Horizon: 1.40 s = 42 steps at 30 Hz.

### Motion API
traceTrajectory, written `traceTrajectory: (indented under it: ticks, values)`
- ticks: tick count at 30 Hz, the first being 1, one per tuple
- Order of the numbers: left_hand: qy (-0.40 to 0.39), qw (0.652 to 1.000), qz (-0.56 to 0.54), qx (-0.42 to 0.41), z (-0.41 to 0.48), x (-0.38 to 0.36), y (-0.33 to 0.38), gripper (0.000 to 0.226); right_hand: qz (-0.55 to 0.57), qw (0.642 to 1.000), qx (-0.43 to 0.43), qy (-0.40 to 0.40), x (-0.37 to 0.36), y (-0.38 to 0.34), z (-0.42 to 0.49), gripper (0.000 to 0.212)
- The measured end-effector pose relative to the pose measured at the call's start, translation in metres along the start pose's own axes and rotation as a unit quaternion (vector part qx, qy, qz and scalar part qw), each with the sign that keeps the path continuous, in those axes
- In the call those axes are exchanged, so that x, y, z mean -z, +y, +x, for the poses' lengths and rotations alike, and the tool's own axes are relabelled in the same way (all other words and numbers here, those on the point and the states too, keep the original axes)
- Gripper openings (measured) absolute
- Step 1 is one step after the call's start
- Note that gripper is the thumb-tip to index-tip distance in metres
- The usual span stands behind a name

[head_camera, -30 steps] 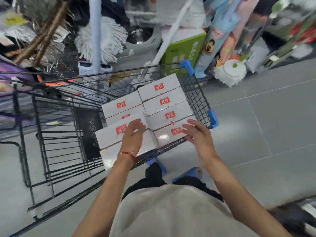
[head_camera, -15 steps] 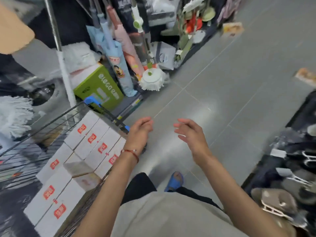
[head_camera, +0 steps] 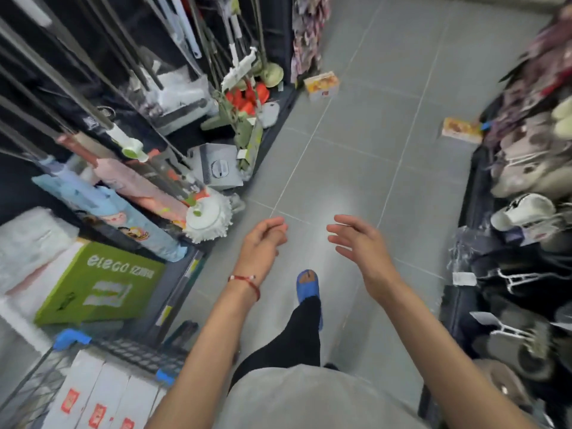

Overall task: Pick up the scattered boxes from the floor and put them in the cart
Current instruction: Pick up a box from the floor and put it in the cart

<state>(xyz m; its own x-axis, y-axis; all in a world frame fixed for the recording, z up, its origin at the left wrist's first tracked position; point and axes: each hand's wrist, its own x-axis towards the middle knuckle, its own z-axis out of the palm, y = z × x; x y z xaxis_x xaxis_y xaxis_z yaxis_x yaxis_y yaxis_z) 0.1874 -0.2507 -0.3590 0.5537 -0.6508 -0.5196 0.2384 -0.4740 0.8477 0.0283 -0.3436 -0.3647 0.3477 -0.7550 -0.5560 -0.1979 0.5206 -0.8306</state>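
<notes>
Two boxes with orange-yellow print lie on the grey floor far ahead: one box (head_camera: 322,86) by the left shelf's end, the other box (head_camera: 461,130) against the right rack. The wire cart (head_camera: 133,354) with blue corner caps sits at the bottom left and holds several white boxes with red labels (head_camera: 93,397). My left hand (head_camera: 263,243) hangs in mid-air over the aisle, fingers loosely curled, holding nothing. My right hand (head_camera: 359,243) floats beside it with fingers spread and relaxed, empty too.
Mops, umbrellas, a green carton (head_camera: 99,283) and a round white mop head (head_camera: 209,219) crowd the left shelving. Slippers and shoes hang on the rack (head_camera: 526,196) to the right. The tiled aisle runs between them. My blue sandal (head_camera: 308,284) steps forward.
My hands left the white boxes in the cart and now hang free. The view has swung right, away from the cart and down the aisle, bringing two boxes on the floor into sight.
</notes>
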Motion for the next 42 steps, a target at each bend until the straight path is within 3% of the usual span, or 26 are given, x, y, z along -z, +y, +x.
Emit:
traceTrajectory:
  ticks: [18, 29, 42]
  values:
    - [-0.069, 0.997, 0.028, 0.032, 0.307, -0.129, 0.183, 0.016, 0.068, 0.993, -0.03, 0.094, 0.048, -0.177, 0.297, 0.022]
    - [-0.054, 0.998, 0.023, 0.034, 0.501, -0.267, 0.32, 0.016, 0.054, 0.996, -0.038, 0.062, 0.118, -0.336, 0.516, 0.02]
    - [-0.042, 0.997, 0.003, 0.071, 0.737, -0.354, 0.448, 0.019, 0.009, 0.996, -0.063, 0.055, 0.146, -0.473, 0.766, 0.02]
